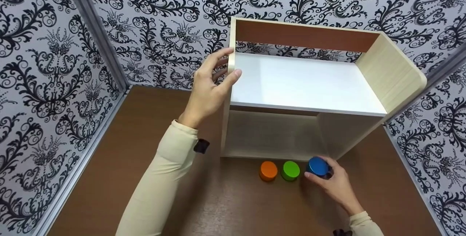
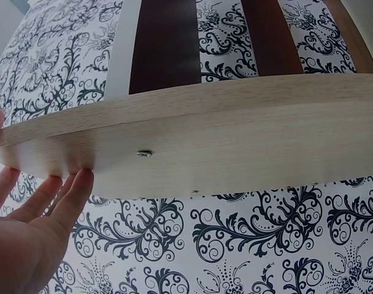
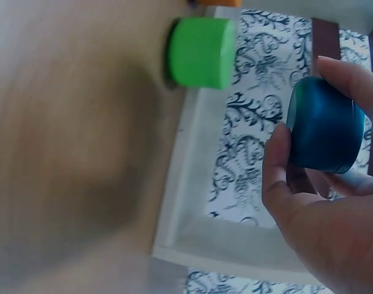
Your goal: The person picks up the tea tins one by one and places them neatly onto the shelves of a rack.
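A small blue round tin is held between the thumb and fingers of my right hand. In the right wrist view the tin is raised off the table, a thin seam running near one end. A green round tin and an orange round tin stand to its left, in front of the shelf unit. My left hand grips the front edge of the unit's left side panel, thumb on the inner side and fingers on the outer face. The left wrist view shows fingertips against that pale wood panel.
The wooden shelf unit has a white upper shelf and an open lower compartment. It stands at the back of a brown table. Patterned wall panels with grey frames enclose the table behind and at both sides.
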The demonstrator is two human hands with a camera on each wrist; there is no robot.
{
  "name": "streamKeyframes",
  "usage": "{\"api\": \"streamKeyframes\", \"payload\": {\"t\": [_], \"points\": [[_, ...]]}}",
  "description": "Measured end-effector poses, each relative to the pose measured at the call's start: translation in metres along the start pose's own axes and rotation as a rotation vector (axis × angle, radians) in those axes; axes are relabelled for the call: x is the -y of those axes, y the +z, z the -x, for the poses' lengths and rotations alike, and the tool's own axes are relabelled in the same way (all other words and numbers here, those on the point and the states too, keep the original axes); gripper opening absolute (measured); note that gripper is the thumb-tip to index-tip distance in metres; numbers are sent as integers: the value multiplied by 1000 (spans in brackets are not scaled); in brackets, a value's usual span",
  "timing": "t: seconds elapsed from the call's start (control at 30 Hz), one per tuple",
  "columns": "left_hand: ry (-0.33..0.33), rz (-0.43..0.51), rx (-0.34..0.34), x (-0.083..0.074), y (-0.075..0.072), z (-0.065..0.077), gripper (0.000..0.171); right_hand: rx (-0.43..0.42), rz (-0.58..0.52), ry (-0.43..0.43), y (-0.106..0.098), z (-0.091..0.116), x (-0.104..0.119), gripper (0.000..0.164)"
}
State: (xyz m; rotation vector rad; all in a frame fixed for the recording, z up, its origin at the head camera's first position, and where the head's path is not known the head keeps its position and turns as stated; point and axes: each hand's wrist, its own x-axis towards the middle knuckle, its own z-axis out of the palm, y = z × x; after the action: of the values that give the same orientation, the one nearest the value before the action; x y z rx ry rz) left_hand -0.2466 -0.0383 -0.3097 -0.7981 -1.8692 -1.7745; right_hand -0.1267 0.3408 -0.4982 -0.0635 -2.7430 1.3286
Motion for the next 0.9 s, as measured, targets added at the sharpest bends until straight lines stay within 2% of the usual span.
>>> {"api": "streamKeyframes", "payload": {"t": [0.4, 0.57, 0.9], "points": [[2, -15, 2, 0, -1, 0, 52, 29, -117, -72, -9, 7, 43, 58], [-5, -10, 3, 0, 0, 0, 52, 51, -136, -100, -15, 10, 56, 58], [-1, -26, -7, 0, 0, 1, 51, 43, -164, -173, -29, 8, 75, 56]]}}
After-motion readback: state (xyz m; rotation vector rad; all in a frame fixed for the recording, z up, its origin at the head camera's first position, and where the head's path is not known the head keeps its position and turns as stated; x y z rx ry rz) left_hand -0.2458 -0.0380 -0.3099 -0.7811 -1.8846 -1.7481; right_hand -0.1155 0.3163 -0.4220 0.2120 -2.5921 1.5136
